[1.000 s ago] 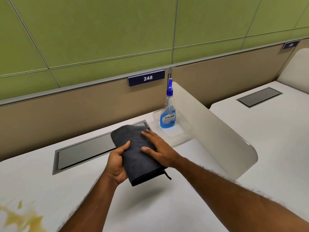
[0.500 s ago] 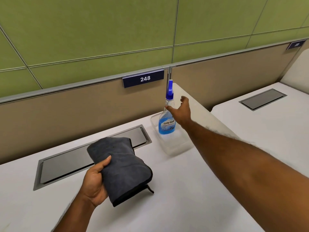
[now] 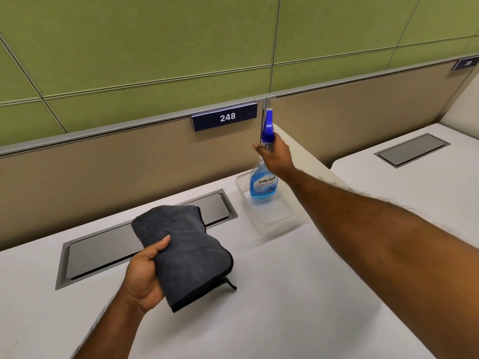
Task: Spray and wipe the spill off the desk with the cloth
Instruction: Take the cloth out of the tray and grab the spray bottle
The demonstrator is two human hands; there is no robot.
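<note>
Standing upright in a clear shallow tray (image 3: 269,218) at the back of the white desk (image 3: 298,294), the spray bottle (image 3: 263,183) holds blue liquid under a blue trigger head. Right hand (image 3: 276,158) wrapped around the bottle's neck just below the trigger, fingers curled behind it, thumb showing on the near-left side; bottle base looks seated in the tray. Folded dark grey cloth (image 3: 185,251) sits nearer, left of the tray, partly overlapping a recessed grey cable hatch (image 3: 98,252) set in the desk. Left hand (image 3: 145,273) grips the cloth's left edge, thumb pressed on top, fingers tucked beneath; whether the cloth rests on the desk or is held just above it, cannot tell. Spill not visible from this angle. Behind the desk, tan partition with a dark number plate (image 3: 225,117) reading 248, green wall panels above. White divider screen (image 3: 305,156) runs to the right of the tray.
</note>
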